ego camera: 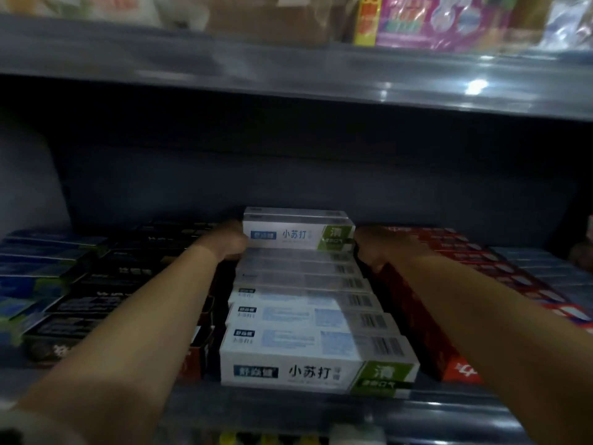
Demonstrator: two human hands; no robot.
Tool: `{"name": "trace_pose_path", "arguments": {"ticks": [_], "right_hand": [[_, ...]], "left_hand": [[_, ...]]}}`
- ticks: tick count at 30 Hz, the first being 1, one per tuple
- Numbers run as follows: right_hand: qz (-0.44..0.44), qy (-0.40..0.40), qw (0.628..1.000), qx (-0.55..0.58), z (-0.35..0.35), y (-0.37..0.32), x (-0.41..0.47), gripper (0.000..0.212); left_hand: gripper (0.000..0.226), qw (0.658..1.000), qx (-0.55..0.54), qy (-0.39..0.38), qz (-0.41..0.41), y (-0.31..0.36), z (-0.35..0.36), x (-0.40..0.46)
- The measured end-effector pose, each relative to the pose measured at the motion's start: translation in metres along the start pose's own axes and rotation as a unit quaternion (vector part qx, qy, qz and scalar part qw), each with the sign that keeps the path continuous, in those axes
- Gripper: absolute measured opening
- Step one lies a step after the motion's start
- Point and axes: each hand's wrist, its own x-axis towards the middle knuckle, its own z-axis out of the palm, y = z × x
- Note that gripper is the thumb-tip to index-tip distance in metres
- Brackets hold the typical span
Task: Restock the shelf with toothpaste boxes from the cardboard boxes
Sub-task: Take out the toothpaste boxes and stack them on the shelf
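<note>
A row of white toothpaste boxes with green ends [305, 319] fills the middle of the grey shelf [288, 409], running from the front edge to the back. At the back of this row, a small stack of the same white boxes [298, 231] sits on top of the lower layer. My left hand [229, 240] grips the left end of that stack. My right hand [373, 245] grips its right end. Both arms reach deep into the shelf. The fingers are partly hidden behind the boxes.
Black toothpaste boxes [106, 284] lie left of the white row, blue and green ones [35, 268] further left. Red boxes [449, 284] lie to the right, pale blue ones [552, 271] beyond. The upper shelf [288, 69] hangs low overhead with colourful packages [433, 20] on it.
</note>
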Motion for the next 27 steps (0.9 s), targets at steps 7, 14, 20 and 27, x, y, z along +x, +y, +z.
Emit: {"name": "trace_pose_path", "arguments": {"ticks": [7, 14, 20, 27], "right_hand": [[0.038, -0.013, 0.999, 0.017, 0.022, 0.009, 0.036, 0.037], [0.026, -0.015, 0.999, 0.031, 0.029, 0.011, 0.053, 0.029], [0.037, -0.047, 0.993, 0.106, 0.029, 0.013, 0.057, 0.031], [0.039, -0.042, 0.992, 0.110, 0.026, 0.011, 0.054, 0.030]], "left_hand": [[0.038, 0.998, -0.010, 0.059, -0.032, -0.018, 0.002, 0.031], [0.043, 0.999, -0.024, 0.036, -0.019, -0.019, 0.022, 0.052], [0.049, 0.998, -0.047, 0.006, -0.028, -0.026, 0.019, 0.060], [0.047, 0.997, -0.070, 0.003, -0.041, -0.026, 0.018, 0.066]]}}
